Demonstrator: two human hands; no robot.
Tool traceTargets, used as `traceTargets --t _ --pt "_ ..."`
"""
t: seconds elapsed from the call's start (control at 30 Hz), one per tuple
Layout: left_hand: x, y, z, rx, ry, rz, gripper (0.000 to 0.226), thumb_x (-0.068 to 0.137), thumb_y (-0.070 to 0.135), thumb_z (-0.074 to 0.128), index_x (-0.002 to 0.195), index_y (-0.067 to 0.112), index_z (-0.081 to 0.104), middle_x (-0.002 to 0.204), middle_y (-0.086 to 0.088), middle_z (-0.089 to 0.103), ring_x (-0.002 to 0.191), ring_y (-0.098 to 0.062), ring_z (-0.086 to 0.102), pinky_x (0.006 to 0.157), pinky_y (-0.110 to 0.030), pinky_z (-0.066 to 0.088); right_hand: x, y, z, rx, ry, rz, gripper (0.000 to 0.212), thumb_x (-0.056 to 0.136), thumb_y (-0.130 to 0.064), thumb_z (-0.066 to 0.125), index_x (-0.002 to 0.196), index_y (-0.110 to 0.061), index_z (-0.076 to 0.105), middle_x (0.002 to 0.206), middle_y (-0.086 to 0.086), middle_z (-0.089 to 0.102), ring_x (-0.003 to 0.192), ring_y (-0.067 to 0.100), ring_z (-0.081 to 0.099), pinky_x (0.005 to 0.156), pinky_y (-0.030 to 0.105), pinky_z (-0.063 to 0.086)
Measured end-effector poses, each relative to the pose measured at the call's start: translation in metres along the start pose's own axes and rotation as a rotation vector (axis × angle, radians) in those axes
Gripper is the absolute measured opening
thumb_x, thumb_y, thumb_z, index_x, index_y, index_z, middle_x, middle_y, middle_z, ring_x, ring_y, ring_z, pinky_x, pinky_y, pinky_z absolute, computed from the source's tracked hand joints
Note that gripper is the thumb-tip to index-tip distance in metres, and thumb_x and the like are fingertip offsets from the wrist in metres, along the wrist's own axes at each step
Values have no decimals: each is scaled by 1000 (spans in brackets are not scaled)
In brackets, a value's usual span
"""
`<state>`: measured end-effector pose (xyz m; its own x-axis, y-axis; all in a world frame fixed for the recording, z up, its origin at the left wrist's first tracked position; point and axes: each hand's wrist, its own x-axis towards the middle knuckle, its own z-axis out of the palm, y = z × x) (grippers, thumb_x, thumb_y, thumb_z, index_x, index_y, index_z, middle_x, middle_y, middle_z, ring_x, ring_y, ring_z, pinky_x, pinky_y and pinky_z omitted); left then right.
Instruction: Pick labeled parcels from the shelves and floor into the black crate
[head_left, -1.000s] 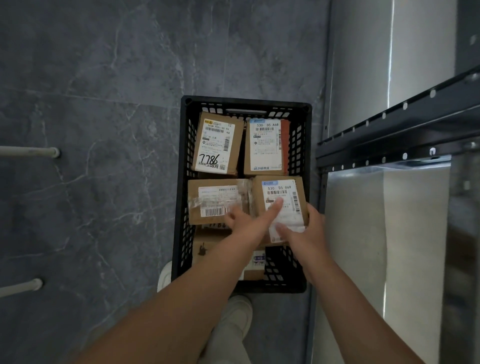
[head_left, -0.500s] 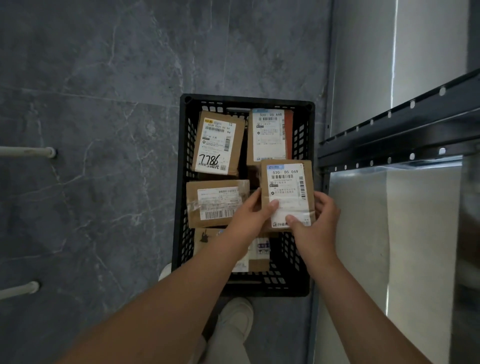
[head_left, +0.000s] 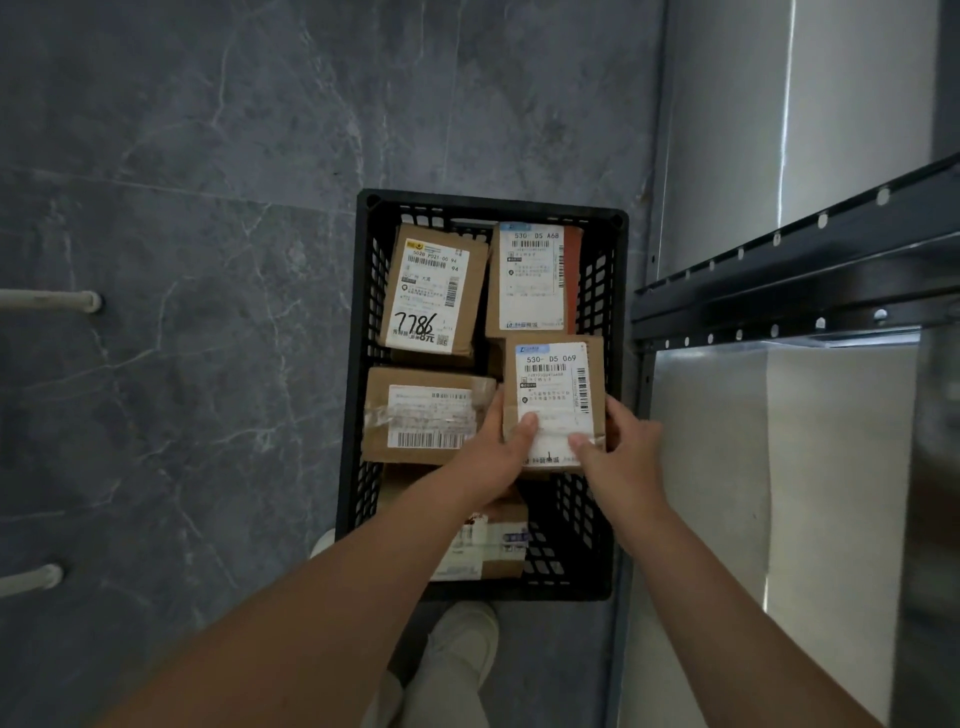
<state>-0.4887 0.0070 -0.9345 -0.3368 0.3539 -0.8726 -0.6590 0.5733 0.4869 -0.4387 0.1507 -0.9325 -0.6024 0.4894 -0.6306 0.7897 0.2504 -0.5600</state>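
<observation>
Below, one black crate (head_left: 493, 200), five parcels (head_left: 431, 291) (head_left: 532, 280) (head_left: 421, 415) (head_left: 498, 551), two hands (head_left: 493, 462) (head_left: 618, 457) gripping one parcel (head_left: 553, 384).

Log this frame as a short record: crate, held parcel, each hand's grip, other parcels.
crate: black crate on grey floor, beside metal shelf
held parcel: 069 parcel, label up, at the crate's right side
left grip: left hand holds its left edge, thumb on label
right grip: right hand holds its right edge, thumb on label
other parcels: 7786 parcel, A68 parcel, taped parcel, near parcel partly hidden by the left arm
</observation>
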Motion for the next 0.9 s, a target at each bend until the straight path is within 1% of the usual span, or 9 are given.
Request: traceTargets --t 0.1,0.17,0.27,0.37,0.47,0.53,0.67,0.77,0.9 --pt "12 -3 8 293 156 -50 53 100 57 31 146 31 30 134 -4 57 112 -25 57 93 -42 48 -6 6 13 -84 43 62 46 95 -8 57 140 -15 48 124 3 34 108 15 50 92 19 42" --pt "19 0 9 544 258 -81 44 102 46 37 142 26 35 124 -6 61 110 -26 59 84 -40 47 -7 7 22 -113 73 47 48 94 -2 55 140 -11 43 129 6 34 113 17 50 92 20 44" --pt "29 2 8 713 329 -85 62 102 25 47 153 30 12 121 -8 63 106 -25 62 76 -38 48 -3 14 33 -182 114 -41 45 89 5 58 129 -10 42 127 5 38 111 16 51 86 20 47" --pt "38 -5 9 762 340 -71 79 100 19 50 154 33 -5 116 -8 65 97 -25 66 76 -39 53 2 24 42 -275 76 -59 37 92 -11 62 126 -9 46 122 4 43 101 15 56 80 27 54" --pt "39 -16 17 822 359 25 105 96 7 54 144 39 -34 100 -11 67 70 -22 64 61 -38 54 14 27 50 -370 55 0 56 94 -24 62 141 -7 36 126 7 45 104 20 58 84 38 56" --pt "43 -17 21 877 345 73 112 92 -1 54 141 42 -38 96 -11 65 61 -19 56 55 -35 49 22 26 53 -401 54 29 65 94 -26 61 147 -6 29 133 9 44 109 22 57 85 38 56" --pt "49 -14 18 876 273 87 106 94 1 51 144 43 -31 94 -12 66 65 -20 56 61 -36 50 23 27 56 -454 18 53 72 97 -26 58 151 -5 15 142 12 35 117 25 53 88 40 54" --pt "54 -9 12 878 233 93 106 94 5 54 144 43 -32 97 -12 67 69 -21 59 66 -37 53 27 15 58 -487 -20 130 80 96 -22 59 152 -3 5 150 16 26 128 30 46 97 42 49" --pt "44 -10 10 780 141 74 108 92 1 55 144 49 -25 108 -16 66 78 -24 64 77 -41 57 15 -10 47 -617 -178 250 107 85 -20 72 152 2 -8 153 18 17 137 31 34 109 40 37"
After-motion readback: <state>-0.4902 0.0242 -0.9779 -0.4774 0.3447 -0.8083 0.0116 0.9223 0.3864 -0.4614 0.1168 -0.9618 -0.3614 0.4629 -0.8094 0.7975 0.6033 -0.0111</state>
